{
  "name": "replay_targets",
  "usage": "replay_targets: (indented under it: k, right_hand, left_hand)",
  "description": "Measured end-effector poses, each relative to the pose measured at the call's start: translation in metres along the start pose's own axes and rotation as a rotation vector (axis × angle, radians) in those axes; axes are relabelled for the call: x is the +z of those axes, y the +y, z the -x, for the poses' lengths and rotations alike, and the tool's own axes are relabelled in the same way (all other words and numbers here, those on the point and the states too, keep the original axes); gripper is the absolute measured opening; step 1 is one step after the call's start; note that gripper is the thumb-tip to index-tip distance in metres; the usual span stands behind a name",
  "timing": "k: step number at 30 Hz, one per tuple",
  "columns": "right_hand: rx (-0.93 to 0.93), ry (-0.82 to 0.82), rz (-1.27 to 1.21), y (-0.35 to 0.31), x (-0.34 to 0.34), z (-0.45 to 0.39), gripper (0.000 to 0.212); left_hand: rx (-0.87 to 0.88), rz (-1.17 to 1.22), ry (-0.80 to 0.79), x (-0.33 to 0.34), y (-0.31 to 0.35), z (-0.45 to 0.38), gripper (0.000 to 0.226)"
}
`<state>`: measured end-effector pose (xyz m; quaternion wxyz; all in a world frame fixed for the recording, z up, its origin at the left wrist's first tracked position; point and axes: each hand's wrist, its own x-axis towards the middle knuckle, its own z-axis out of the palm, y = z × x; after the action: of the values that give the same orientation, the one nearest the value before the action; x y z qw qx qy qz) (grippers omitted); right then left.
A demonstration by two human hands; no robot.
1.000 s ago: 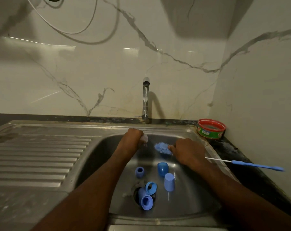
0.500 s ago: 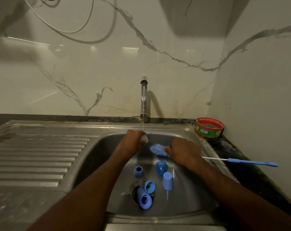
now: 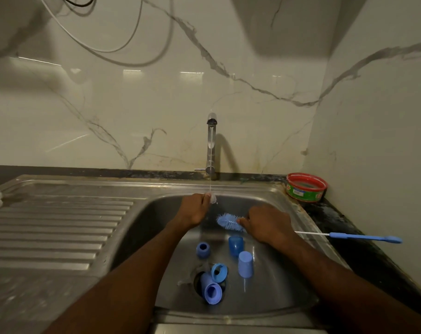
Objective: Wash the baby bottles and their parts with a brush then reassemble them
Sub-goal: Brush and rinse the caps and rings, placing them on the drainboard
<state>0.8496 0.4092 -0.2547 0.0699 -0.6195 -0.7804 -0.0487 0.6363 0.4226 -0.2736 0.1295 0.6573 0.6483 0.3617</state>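
Steel sink (image 3: 264, 307) | 5 blue parts | left hand (image 3: 194, 209) pinches 1 teat (image 3: 212, 198) | right hand (image 3: 267, 225) grips 1 brush (image 3: 228, 221)

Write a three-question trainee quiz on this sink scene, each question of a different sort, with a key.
1. True or false: the right hand grips the blue bottle brush near its bristle head.
2. Multiple choice: the left hand holds a small clear part
A. under the thin stream from the tap
B. over the drainboard
C. beside the red tub
3. Fill in: the red-rimmed tub stands on the counter at the back ____ corner of the sink.

Key: 1 true; 2 A; 3 right
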Motion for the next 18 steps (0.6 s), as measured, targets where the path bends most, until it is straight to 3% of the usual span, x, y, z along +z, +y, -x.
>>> replay_targets:
  k: [5, 8, 10, 14, 18]
  right_hand:
    - [0.007, -0.012, -0.019, 0.0028, -0.0031, 0.0013, 0.040]
    - [0.002, -0.027, -0.029, 0.0030, -0.0023, 0.0015, 0.043]
    - [0.004, -0.035, -0.043, 0.0031, -0.0028, 0.0014, 0.043]
    - [0.005, -0.055, -0.058, 0.0039, -0.0043, 0.0013, 0.044]
    - [0.002, -0.078, -0.070, 0.0052, -0.0026, -0.0009, 0.045]
  left_hand:
    - [-0.081, 0.092, 0.110, -0.0037, 0.0018, -0.0048, 0.036]
    - [-0.128, 0.279, 0.185, -0.0044, 0.0069, -0.0040, 0.065]
    - [-0.127, 0.276, 0.117, -0.0028, 0.0062, -0.0010, 0.064]
    - [-0.033, 0.213, 0.013, 0.0001, 0.0009, 0.0021, 0.041]
    - [-0.067, 0.377, -0.041, 0.0025, 0.0054, 0.0035, 0.037]
